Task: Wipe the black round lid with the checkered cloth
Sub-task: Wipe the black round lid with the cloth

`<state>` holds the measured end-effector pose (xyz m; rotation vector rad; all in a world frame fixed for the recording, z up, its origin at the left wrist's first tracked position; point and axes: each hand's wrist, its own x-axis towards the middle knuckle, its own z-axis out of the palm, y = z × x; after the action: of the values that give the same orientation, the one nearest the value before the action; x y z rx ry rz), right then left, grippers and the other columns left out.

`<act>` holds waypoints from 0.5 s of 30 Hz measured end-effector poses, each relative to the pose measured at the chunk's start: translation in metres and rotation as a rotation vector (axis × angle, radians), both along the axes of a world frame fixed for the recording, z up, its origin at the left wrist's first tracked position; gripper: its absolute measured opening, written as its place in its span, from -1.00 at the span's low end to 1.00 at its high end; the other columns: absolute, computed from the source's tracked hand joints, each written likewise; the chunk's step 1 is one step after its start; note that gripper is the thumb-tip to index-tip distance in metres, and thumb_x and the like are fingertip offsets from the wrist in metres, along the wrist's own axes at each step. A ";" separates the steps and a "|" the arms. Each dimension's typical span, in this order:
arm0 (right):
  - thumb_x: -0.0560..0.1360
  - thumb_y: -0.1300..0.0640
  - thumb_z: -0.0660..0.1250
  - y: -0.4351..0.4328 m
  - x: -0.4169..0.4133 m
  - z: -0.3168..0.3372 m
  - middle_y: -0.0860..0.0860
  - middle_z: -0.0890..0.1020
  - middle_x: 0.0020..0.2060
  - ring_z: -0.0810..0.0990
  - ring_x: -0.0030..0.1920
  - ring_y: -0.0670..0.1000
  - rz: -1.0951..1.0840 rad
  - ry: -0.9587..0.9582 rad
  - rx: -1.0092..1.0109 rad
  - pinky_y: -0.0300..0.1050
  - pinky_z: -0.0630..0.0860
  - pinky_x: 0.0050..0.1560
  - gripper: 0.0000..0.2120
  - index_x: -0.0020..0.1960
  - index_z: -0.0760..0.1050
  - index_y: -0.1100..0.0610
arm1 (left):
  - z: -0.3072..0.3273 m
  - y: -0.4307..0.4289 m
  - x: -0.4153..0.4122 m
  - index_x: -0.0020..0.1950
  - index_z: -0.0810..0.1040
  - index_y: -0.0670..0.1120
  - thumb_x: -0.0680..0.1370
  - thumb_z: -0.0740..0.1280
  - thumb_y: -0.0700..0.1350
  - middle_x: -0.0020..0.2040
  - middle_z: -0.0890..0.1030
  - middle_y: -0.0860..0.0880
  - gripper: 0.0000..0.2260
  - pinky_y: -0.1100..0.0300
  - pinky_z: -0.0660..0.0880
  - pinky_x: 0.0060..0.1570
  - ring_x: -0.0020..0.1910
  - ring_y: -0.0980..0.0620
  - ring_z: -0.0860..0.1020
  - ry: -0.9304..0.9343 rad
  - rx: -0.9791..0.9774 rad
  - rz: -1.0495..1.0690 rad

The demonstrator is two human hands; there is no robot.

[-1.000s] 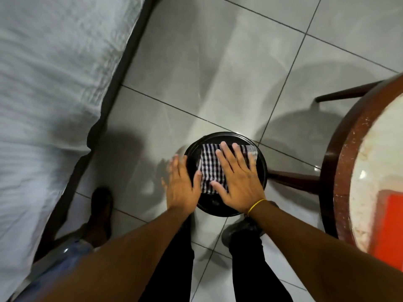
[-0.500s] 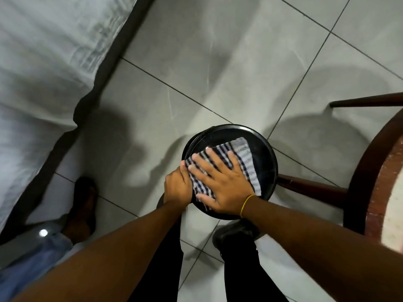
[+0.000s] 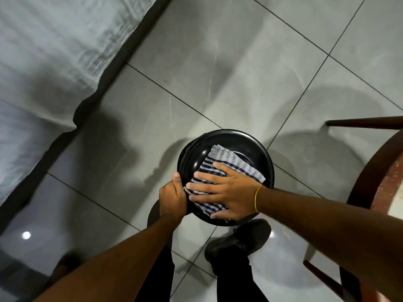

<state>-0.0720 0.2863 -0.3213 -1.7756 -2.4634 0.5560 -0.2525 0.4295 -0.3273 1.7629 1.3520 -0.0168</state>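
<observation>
Checkered cloth [image 3: 226, 171] diagonal across black lid [image 3: 257, 149]

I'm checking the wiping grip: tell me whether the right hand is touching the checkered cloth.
Touching. The head view shows the right hand pressed flat on the checkered cloth, fingers spread over it, no gap, atop the black round lid.

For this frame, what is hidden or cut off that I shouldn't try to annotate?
Head view only:
- Black round lid: near part covered by checkered cloth and right hand.
- Left hand fingers: wrapped behind the lid's rim.
- What supports the lid: hidden beneath it.
- Wooden table: cut off by right edge.
</observation>
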 end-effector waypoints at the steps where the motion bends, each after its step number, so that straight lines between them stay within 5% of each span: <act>1: 0.70 -0.39 0.08 0.001 0.000 0.000 -0.06 0.06 0.81 -0.08 0.82 0.11 -0.009 0.003 0.001 0.40 -0.10 0.74 -0.27 0.79 0.08 -0.14 | 0.000 -0.001 0.001 -0.29 0.55 -0.22 0.75 0.00 0.03 -0.30 0.64 -0.20 -0.43 0.02 0.46 -0.24 -0.31 -0.16 0.58 0.005 0.015 0.012; 8: 0.71 -0.40 0.08 0.021 -0.001 0.007 -0.02 0.17 0.79 0.10 0.80 0.14 -0.126 -0.019 0.025 0.41 -0.02 0.72 -0.28 0.78 0.17 -0.11 | 0.003 -0.009 0.006 -0.34 0.49 -0.17 0.75 0.03 -0.02 -0.33 0.61 -0.16 -0.47 0.09 0.39 -0.26 -0.36 -0.09 0.53 -0.008 0.061 0.129; 11: 0.68 -0.41 0.10 0.063 0.002 0.012 0.01 0.39 0.71 0.31 0.71 0.19 -0.405 -0.091 0.048 0.41 0.11 0.67 -0.30 0.70 0.34 -0.10 | 0.004 -0.017 0.009 -0.26 0.54 -0.30 0.75 0.05 -0.07 -0.30 0.60 -0.21 -0.49 0.02 0.41 -0.25 -0.33 -0.17 0.51 0.024 0.105 0.193; 15: 0.64 -0.41 0.10 0.115 0.020 0.018 0.02 0.66 0.39 0.56 0.44 0.21 -0.958 -0.164 -0.017 0.38 0.26 0.51 -0.38 0.34 0.65 -0.02 | 0.008 -0.022 0.015 -0.40 0.37 -0.19 0.73 0.05 -0.08 -0.45 0.42 -0.10 -0.49 0.13 0.22 -0.33 -0.45 -0.07 0.39 0.129 0.133 0.254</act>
<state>-0.0515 0.4014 -0.3036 -2.7280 -1.3534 0.3300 -0.2379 0.4078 -0.3197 1.7095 1.6973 0.1028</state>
